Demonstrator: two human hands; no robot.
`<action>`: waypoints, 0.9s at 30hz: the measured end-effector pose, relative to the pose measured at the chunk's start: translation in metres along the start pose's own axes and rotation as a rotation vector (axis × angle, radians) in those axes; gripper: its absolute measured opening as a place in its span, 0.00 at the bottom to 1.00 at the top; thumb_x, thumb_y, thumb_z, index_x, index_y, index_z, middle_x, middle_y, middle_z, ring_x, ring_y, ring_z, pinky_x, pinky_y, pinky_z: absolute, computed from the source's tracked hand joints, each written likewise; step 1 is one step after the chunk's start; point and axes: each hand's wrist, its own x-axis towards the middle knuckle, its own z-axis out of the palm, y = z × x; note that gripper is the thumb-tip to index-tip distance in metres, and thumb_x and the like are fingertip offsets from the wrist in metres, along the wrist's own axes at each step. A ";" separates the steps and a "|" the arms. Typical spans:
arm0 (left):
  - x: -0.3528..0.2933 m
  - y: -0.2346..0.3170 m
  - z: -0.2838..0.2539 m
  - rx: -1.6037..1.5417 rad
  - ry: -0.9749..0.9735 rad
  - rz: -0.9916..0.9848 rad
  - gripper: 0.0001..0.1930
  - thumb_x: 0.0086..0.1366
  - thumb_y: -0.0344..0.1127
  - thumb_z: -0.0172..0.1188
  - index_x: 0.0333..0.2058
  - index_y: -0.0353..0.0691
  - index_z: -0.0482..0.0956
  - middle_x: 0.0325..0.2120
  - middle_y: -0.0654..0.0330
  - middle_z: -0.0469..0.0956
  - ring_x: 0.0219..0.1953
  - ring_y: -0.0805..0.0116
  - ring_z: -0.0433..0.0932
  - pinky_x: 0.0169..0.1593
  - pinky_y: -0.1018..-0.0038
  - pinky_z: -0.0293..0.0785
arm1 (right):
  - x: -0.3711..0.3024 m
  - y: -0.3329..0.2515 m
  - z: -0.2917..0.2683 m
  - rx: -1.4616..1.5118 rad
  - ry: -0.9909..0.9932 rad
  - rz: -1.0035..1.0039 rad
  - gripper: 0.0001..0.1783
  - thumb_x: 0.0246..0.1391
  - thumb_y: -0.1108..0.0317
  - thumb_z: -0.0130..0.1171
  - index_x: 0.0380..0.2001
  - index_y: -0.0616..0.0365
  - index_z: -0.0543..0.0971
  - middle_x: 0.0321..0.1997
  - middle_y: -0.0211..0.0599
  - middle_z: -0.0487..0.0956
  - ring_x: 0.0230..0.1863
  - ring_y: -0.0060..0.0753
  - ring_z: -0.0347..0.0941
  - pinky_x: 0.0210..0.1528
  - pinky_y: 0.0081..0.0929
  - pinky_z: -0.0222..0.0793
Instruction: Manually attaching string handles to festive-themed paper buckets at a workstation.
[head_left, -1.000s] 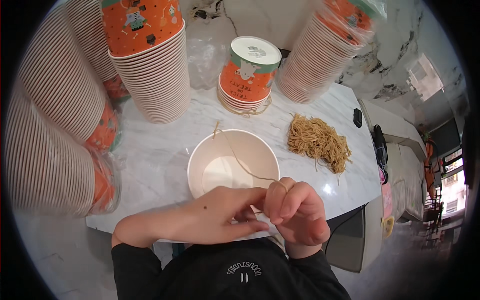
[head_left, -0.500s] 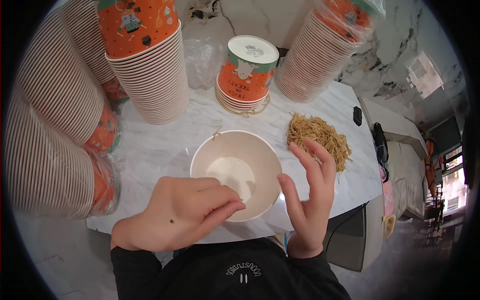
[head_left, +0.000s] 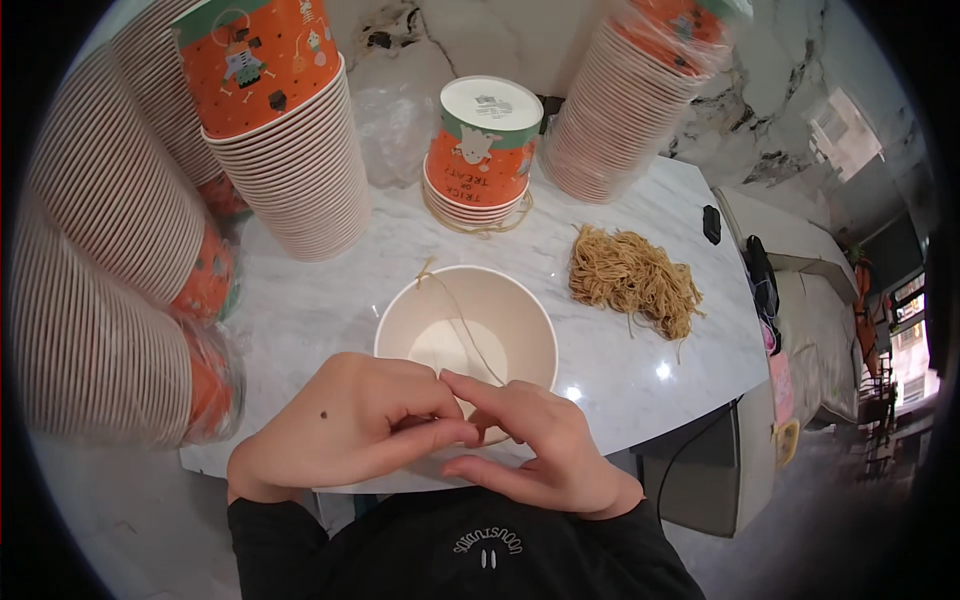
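Observation:
A white-lined paper bucket [head_left: 537,330] stands mouth up on the table in front of me. A thin tan string [head_left: 466,325] hangs from a knot at its far rim and crosses the opening toward my right hand. My left hand [head_left: 350,425] is closed in a pinch over the near left rim; what it holds is hidden. Just to its right, my right hand [head_left: 545,445] has its thumb and index finger apart around the left fingertips, its other fingers curled and partly hidden. A pile of tan strings [head_left: 635,280] lies right of the bucket.
Tall nested stacks of paper buckets [head_left: 295,170] crowd the left side. An upside-down orange and green bucket stack [head_left: 480,155] stands at the back, left of a plastic-wrapped stack [head_left: 620,105]. A small black object [head_left: 711,225] lies near the right table edge.
My right hand has moved left and down from beside the bucket to meet my left hand. The string now shows across the bucket's opening. My left hand has stayed near the rim.

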 end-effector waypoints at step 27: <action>0.014 -0.006 0.021 0.154 -0.078 0.149 0.06 0.65 0.35 0.69 0.33 0.40 0.84 0.25 0.58 0.79 0.28 0.57 0.81 0.31 0.68 0.73 | -0.037 0.020 -0.006 -0.031 0.205 -0.060 0.16 0.48 0.82 0.71 0.42 0.61 0.84 0.34 0.36 0.81 0.31 0.32 0.79 0.31 0.25 0.74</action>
